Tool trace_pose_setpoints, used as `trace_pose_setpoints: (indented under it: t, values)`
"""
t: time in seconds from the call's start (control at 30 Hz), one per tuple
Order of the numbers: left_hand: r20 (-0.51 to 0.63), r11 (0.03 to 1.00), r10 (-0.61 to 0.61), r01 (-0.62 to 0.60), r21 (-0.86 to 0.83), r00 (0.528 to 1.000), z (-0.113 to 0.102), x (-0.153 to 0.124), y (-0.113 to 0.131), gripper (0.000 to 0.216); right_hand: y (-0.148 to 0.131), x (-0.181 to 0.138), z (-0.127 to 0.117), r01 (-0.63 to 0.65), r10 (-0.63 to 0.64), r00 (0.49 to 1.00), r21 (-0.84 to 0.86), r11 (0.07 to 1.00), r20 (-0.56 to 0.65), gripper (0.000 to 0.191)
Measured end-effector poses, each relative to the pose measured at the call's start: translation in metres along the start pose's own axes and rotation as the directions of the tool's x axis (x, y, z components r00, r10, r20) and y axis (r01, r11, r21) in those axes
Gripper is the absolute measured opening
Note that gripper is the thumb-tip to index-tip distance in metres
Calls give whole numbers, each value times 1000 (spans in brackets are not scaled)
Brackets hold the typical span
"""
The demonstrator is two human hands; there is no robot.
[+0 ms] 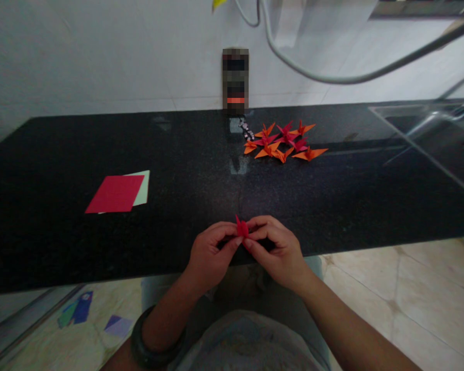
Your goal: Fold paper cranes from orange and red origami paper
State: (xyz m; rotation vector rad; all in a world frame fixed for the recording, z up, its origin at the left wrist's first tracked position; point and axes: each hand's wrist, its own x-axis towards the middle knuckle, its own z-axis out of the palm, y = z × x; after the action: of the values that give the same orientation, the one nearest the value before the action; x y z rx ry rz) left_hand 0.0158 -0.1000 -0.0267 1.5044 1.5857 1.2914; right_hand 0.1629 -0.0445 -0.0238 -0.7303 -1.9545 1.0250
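A small red origami crane (pixel 243 228) is pinched between both hands, just above the front edge of the black countertop (pixel 193 190). My left hand (pixel 213 252) grips its left side with thumb and forefinger. From the right, my right hand (pixel 279 248) closes thumb and fingers on the other side. One thin point of the paper sticks up at the top; the lower part is hidden by the fingertips. Farther back stands a cluster of several finished orange and red paper cranes (pixel 270 148).
Square paper sheets, red (pixel 115 194) over pale green (pixel 142 191), lie at the left. A blurred-out upright object (pixel 235 77) leans on the wall beside a small patterned strip (pixel 246 129). A sink (pixel 429 136) is at the right; a grey cable (pixel 332 80) hangs above.
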Motion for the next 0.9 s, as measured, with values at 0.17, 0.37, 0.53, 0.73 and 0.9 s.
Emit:
trace_pose_setpoints:
  t: [0.17, 0.37, 0.53, 0.73, 0.9]
  values:
    - [10, 1000, -11, 11, -2, 1000, 0, 0, 1, 10, 0, 0, -1, -22, 21, 1000, 27, 999, 18, 9]
    - [40, 999, -33, 34, -42, 999, 1, -2, -1, 8, 1, 0, -2, -30, 28, 999, 49, 998, 38, 9]
    - [65, 991, -65, 72, -109, 996, 2, -3, -3, 9, 1, 0, -2, -39, 36, 999, 72, 997, 37, 9]
    - [91, 985, -112, 123, -122, 990, 2, -4, -1, 9, 1, -1, -3, -33, 31, 999, 67, 997, 31, 9]
    - [101, 981, -81, 97, -166, 992, 1, -3, 0, 6, 1, -1, -4, -37, 35, 999, 77, 996, 22, 8]
